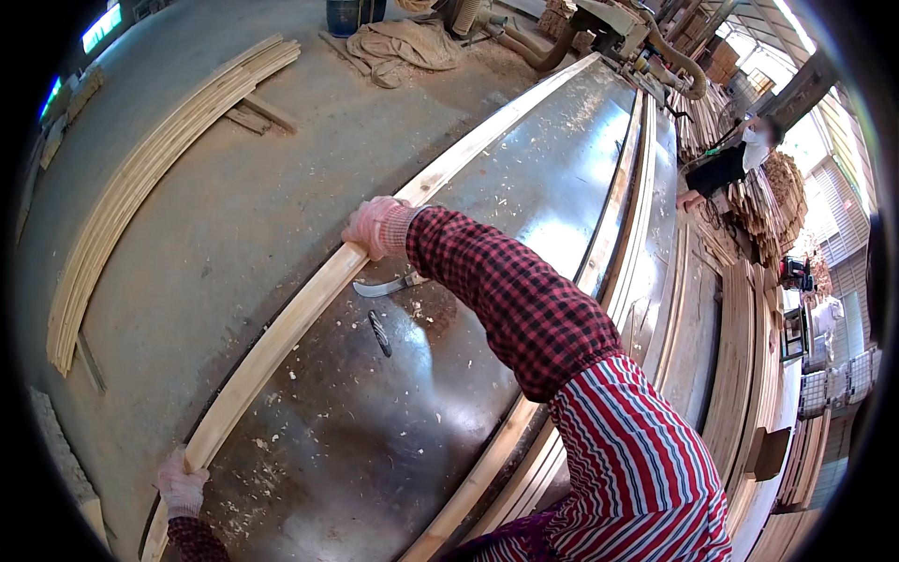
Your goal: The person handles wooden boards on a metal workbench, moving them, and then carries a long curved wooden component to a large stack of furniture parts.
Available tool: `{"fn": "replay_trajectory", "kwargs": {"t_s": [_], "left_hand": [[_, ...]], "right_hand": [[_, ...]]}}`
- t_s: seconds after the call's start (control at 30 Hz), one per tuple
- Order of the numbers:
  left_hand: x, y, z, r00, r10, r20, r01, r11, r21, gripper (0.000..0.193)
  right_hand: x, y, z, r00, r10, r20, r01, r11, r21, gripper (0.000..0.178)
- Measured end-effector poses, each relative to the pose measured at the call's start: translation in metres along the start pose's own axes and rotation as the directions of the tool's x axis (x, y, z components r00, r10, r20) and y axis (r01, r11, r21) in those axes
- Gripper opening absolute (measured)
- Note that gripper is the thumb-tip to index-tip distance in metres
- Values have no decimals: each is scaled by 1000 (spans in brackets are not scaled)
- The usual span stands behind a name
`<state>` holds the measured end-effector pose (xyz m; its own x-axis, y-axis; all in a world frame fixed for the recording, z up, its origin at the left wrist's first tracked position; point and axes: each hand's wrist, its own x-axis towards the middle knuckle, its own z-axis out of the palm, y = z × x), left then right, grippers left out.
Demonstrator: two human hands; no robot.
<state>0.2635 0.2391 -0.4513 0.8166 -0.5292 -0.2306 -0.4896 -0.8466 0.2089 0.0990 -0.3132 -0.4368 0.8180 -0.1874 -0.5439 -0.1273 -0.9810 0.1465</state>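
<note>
A long pale wooden plank (290,330) runs along the far left edge of a shiny metal table (421,375). My right hand (377,228), in a pinkish-white work glove, is wrapped over the plank about midway along its visible length. Down at the lower left, my left hand (182,484), gloved alike, grips the same plank near its close end. Beside my right wrist lies a knife with a curved blade (379,288), its handle partly hidden by my sleeve. A short, dark, light-streaked object (379,333) rests just below it; its kind is unclear.
More long wooden strips (613,229) lie along the table's right side. Bundled strips (154,178) sit on the floor at left, near a crumpled cloth (403,47). A machine with hoses (609,28) stands at the far end. Another person (735,159) is by stacked wood at right.
</note>
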Motion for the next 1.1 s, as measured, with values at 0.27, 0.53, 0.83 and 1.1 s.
{"fn": "replay_trajectory", "kwargs": {"t_s": [0.27, 0.53, 0.83, 1.1], "left_hand": [[1, 3, 8, 996, -63, 66, 64, 998, -5, 65], [-9, 19, 6, 1000, -31, 3, 31, 999, 31, 59], [-17, 25, 13, 992, 8, -124, 10, 990, 141, 76], [-251, 87, 64, 989, 48, 143, 49, 795, -605, 61]], "right_hand": [[-13, 1, 7, 988, 6, -156, 3, 998, 59, 40], [-9, 4, 9, 979, -40, -202, 58, 995, 80, 38], [-45, -26, 4, 926, 77, -368, -76, 997, 18, 62], [-242, -173, 127, 933, -272, -237, 335, 897, 289, 55]]}}
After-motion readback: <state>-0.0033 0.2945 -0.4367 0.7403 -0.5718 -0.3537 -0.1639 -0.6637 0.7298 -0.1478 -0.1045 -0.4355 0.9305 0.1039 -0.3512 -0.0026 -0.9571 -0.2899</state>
